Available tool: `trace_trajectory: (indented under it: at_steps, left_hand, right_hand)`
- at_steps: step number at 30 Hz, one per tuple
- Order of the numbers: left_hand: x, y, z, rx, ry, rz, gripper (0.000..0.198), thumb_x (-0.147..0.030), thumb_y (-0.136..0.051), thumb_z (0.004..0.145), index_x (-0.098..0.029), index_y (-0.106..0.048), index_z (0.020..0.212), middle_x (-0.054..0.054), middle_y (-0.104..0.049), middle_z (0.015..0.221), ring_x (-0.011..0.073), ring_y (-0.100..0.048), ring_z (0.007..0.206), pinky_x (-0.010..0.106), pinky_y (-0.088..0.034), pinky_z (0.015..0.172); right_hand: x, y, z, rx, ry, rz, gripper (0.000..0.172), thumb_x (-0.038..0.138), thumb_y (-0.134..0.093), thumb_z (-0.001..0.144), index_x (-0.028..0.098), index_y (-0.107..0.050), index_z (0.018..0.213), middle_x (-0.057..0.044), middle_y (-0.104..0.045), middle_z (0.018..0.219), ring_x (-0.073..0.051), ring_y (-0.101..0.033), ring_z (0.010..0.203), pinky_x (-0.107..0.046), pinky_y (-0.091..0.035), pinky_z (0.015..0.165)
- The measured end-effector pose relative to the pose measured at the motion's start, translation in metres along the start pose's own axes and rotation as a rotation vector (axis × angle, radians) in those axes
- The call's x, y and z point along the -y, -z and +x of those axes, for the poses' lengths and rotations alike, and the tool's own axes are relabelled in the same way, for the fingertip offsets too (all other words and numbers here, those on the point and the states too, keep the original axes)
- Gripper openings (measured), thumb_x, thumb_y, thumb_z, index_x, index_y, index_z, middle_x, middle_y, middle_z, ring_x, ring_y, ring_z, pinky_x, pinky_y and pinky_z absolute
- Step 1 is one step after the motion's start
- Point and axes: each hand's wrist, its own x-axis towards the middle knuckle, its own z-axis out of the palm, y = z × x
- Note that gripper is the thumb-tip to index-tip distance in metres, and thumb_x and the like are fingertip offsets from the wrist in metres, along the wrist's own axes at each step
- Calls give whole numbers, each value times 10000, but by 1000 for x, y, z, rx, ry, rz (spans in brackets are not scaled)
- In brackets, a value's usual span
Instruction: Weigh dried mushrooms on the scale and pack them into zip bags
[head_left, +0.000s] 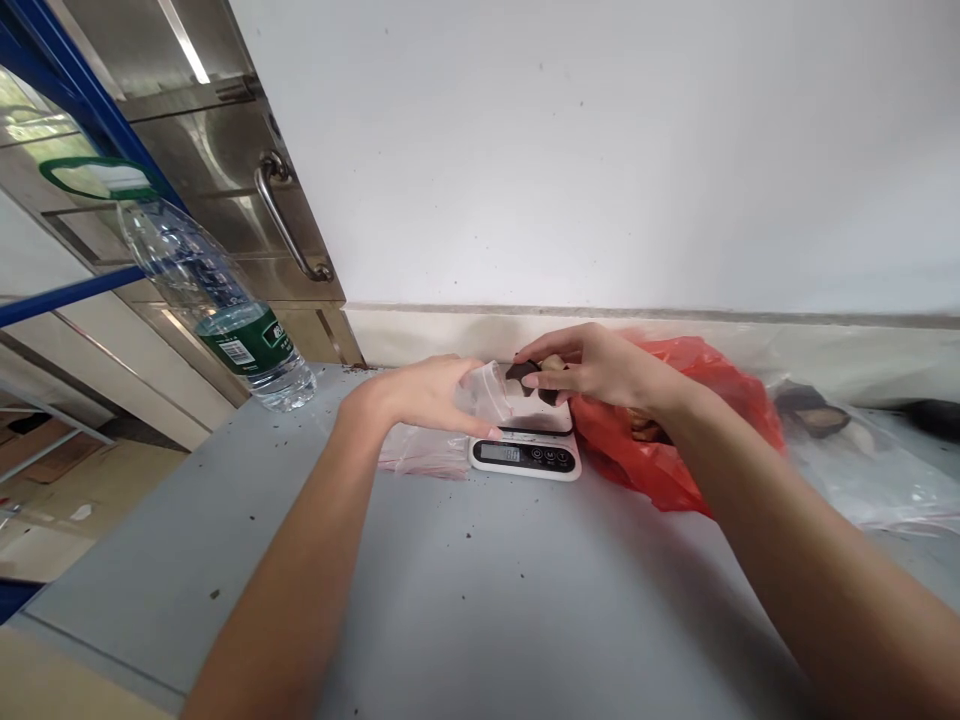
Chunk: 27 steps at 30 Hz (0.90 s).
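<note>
Bare grey table lies open at six o'clock of the scale. A red bag crowds three o'clock, a water bottle ten.

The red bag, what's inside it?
The red bag shows brownish pieces at its open mouth by the right hand. The red plastic and the forearm cover the rest.

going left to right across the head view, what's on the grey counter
water bottle → left hand → clear bag → digital scale → right hand → red bag
</note>
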Motion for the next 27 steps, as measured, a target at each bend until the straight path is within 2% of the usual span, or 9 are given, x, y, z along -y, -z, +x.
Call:
trace_trajectory:
  at_steps: [5,9,13,15,18,20,22,24,27]
  left_hand:
    - [-12,-3,3,17,-24,-30,788,-761,-697,777,-274,-586,1387,99,-655,1440,366,-642,1258,434,-541,974]
    - [-14,-1,1,-29,-65,-70,701,-731,-682,815,-259,-599,1325,85,-678,1389,334,-650,1224,452,-524,1012]
    - [-12,4,-4,-88,-80,-116,761,-744,-683,820,-251,-571,1389,91,-662,1420,343,-626,1282,440,-516,1041]
    - [-11,6,-7,-91,-70,-142,830,-753,-684,812,-246,-534,1452,102,-665,1411,347,-632,1280,431,-526,1034]
    - [-12,10,-10,-99,-121,-204,839,-741,-669,827,-274,-508,1504,97,-688,1366,339,-665,1232,440,-542,1026]
    - [-12,13,-12,-100,-197,-258,756,-732,-636,849,-294,-569,1462,87,-718,1312,340,-683,1201,464,-547,1031]
    - [-12,14,-13,-81,-257,-330,724,-775,-586,843,-293,-653,1379,89,-756,1227,367,-686,1197,498,-554,1024]
    - [-12,15,-14,-57,-279,-422,783,-843,-544,803,-288,-696,1333,96,-779,1171,402,-670,1229,525,-566,1000]
    - [-12,14,-14,-54,-285,-557,757,-806,-603,810,-296,-690,1362,87,-774,1236,390,-668,1252,515,-576,999]
  right_hand:
    - [14,-6,-5,51,45,2,209,307,-754,791,209,-753,976,-31,-734,832,-192,-680,749,-329,-522,663]
    - [17,-8,-8,-9,43,141,460,319,-791,766,243,-643,1194,-55,-763,1008,-236,-739,980,-392,-598,843]
    - [24,-4,-14,-33,102,233,621,337,-773,798,254,-576,1381,-83,-767,1151,-263,-653,1289,-426,-589,994]
    - [28,-2,-17,-53,145,255,580,312,-722,837,261,-588,1400,-89,-755,1233,-265,-659,1284,-439,-595,991]
    - [32,4,-21,-169,216,189,370,244,-630,859,251,-708,1221,-80,-747,1258,-274,-702,1188,-469,-591,984]
    - [33,9,-24,-217,276,54,275,215,-608,838,249,-764,1061,-72,-737,1280,-300,-662,1250,-494,-564,1020]
    - [33,13,-27,-189,338,-60,201,245,-633,822,259,-786,951,-65,-704,1356,-332,-603,1329,-513,-546,1031]
    - [33,17,-30,-149,390,-69,125,315,-678,820,263,-782,865,-66,-672,1413,-348,-574,1356,-508,-554,1001]
    - [35,19,-33,-187,428,32,145,380,-732,817,257,-731,741,-86,-707,1325,-338,-591,1318,-472,-568,948]
